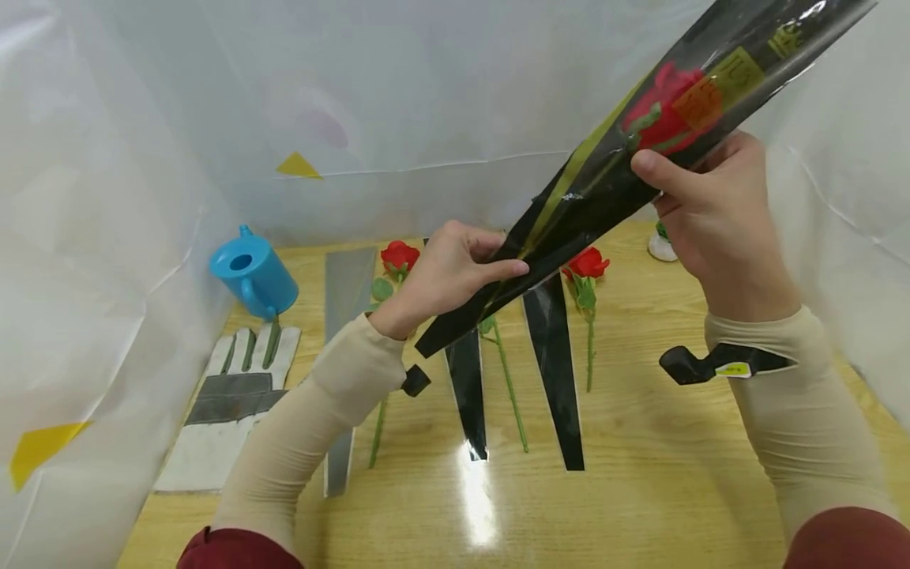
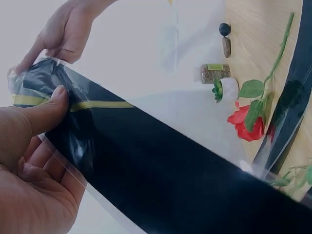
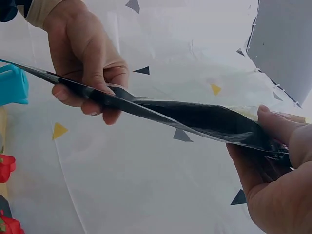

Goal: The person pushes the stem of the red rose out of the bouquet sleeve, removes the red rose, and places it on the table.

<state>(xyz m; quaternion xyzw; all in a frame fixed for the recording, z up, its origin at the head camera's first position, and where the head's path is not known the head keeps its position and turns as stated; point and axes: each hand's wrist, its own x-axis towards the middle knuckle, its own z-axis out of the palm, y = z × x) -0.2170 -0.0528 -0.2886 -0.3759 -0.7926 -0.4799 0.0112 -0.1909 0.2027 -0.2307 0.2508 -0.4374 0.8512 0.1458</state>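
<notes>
While held clear above the wooden table [image 1: 675,474], the black flower sleeve [image 1: 569,213] slants from 7 o'clock up toward 1 o'clock with a red rose [image 1: 664,107] inside its wide end. Left hand [image 1: 444,276] pinches the narrow lower end, thumb over curled fingers. Right hand [image 1: 714,209] grips the wide part beside the bloom, thumb pressed on top. Below lie two more black sleeves [image 1: 554,371], loose roses [image 1: 586,265], a work glove [image 1: 227,403] and a blue watering can [image 1: 252,273] at 10 o'clock.

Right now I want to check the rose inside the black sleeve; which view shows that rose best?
The head view: the rose shows red through the sleeve near the right hand. The left wrist view shows only the sleeve's dark film, the right wrist view its thin edge; neither shows the bloom.
</notes>
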